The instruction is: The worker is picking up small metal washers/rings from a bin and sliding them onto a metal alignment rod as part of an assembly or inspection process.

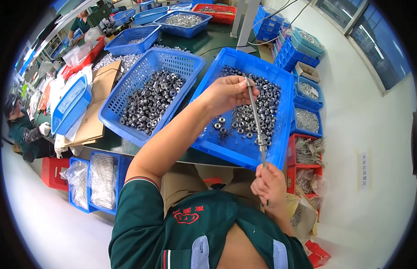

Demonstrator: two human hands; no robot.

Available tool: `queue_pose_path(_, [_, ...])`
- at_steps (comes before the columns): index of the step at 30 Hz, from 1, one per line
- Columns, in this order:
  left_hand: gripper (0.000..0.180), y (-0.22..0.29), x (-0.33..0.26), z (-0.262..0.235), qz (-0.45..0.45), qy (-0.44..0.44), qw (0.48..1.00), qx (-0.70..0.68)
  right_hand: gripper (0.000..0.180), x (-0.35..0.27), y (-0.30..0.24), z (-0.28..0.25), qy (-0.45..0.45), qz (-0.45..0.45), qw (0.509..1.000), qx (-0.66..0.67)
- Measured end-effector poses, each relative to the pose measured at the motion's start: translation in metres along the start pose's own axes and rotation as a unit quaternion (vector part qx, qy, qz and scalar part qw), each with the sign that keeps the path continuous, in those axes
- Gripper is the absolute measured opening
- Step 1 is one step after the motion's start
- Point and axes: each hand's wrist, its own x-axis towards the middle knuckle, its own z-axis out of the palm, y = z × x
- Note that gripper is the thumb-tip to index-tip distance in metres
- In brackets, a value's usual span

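Head view. Left hand [231, 93] pinches the upper end of a slim metal rod [256, 114] between thumb and fingertips; right hand [268, 183] closed round its lower end, a short tip showing below the fist. Rod slants above the tray's interior and near edge, smooth and grey, with a stepped metal collar [262, 142] low on the shaft.

Beneath: solid-walled blue tray [285, 121], glossy plastic, with loose dark metal rings [266, 101] heaped toward the far and right sides, a few strays nearer the front. Beside it on the left, blue basket [111, 107], perforated walls, holding a mound of similar rings [157, 96], rounded and shiny.

Farther off, another blue basket [181, 31] of small silvery parts. Flat brown cardboard [95, 116] left of the perforated basket. Lower left, blue bin [123, 179] with bundled silvery rods [103, 177] under clear film. Right side, red bin [291, 154], thin metal pieces [309, 150] jumbled inside.
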Motion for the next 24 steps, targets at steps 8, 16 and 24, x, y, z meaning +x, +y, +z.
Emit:
queue_pose_path(8, [0.024, -0.005, -0.007, 0.009, -0.034, -0.043, 0.998, 0.02, 0.018, -0.001, 0.0, 0.006, -0.027, -0.018, 0.999, 0.012])
queue_pose_path(16, [0.019, -0.047, -0.021, 0.047, -0.121, -0.044, 0.989, 0.076, 0.016, 0.01, -0.01, 0.006, 0.068, -0.058, 0.993, -0.072])
queue_pose_path(24, [0.023, -0.039, -0.017, 0.032, -0.126, 0.0, 0.985, 0.115, 0.018, 0.003, -0.004, 0.001, 0.058, -0.016, 0.997, -0.043])
